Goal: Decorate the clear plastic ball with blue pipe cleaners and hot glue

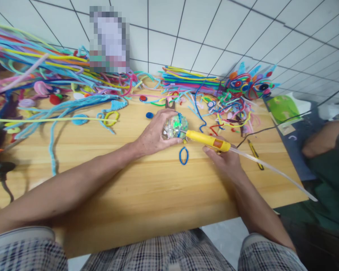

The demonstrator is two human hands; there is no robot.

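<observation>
My left hand [155,134] is wrapped round a shiny, iridescent ball [176,126] with a blue strip along its top. In my right hand [224,158] is a yellow hot glue gun [207,140], and a long clear glue stick [274,171] sticks out of its back. The gun's nozzle points left and is at the ball's right side; whether it touches cannot be made out. Just below the ball, a blue pipe-cleaner loop [183,156] lies on the wooden table [158,195]. My left fingertips are partly hidden behind the ball.
Bundles of coloured pipe cleaners [59,71] fill the back left, with more [190,79] by the tiled wall. A colourful figure with eyes [250,86] stands back right. A yellow utility knife [255,154] lies right, near a black cable [271,130]. Another person's arm [324,139] shows at far right.
</observation>
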